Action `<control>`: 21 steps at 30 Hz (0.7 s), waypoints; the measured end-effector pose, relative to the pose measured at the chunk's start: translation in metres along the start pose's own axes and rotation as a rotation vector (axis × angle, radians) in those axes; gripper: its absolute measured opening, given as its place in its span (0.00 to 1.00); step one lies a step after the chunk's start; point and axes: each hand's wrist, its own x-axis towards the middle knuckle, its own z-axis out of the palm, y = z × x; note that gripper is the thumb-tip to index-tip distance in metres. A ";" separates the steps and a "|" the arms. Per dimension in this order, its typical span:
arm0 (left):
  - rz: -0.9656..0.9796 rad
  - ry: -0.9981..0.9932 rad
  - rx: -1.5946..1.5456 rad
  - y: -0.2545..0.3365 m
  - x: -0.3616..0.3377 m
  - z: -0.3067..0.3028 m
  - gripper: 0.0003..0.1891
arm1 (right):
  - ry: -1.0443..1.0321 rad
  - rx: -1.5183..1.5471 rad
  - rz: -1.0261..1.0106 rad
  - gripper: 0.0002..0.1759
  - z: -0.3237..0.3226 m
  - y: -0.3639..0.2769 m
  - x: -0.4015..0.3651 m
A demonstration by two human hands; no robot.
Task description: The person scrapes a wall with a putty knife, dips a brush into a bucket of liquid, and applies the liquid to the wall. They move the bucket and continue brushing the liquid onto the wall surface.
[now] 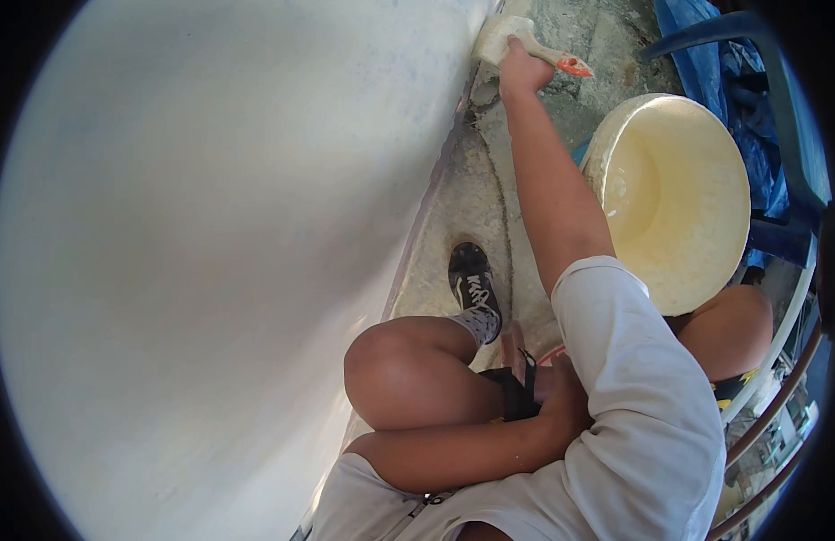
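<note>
My right hand (524,68) is closed around a wide, paint-covered brush (501,38) with an orange handle tip. The brush head is at the lower edge of the white wall (210,225), where it meets the concrete floor. Across my lap lies my left forearm, and my left hand (563,383) is bent up beside my leg near a small red-edged thing (552,354); its fingers are largely hidden. A large pale-yellow bucket (683,203), coated with paint, stands tilted with its mouth facing me, right of my right forearm.
My black shoe (471,275) rests on the concrete floor (440,230) close to the wall. Behind the bucket are a blue plastic chair (782,108) and blue sheeting (697,41). Curved metal rails (778,401) run along the lower right.
</note>
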 end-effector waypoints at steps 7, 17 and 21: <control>0.023 -0.038 0.004 0.001 -0.002 -0.003 0.31 | 0.026 -0.305 0.005 0.17 -0.017 -0.012 -0.003; 0.015 -0.092 0.055 -0.003 -0.003 -0.005 0.31 | -0.056 -0.305 0.092 0.21 -0.006 0.005 -0.001; 0.006 -0.111 0.080 -0.004 0.001 -0.003 0.31 | -0.081 -0.112 0.083 0.21 -0.002 0.009 0.001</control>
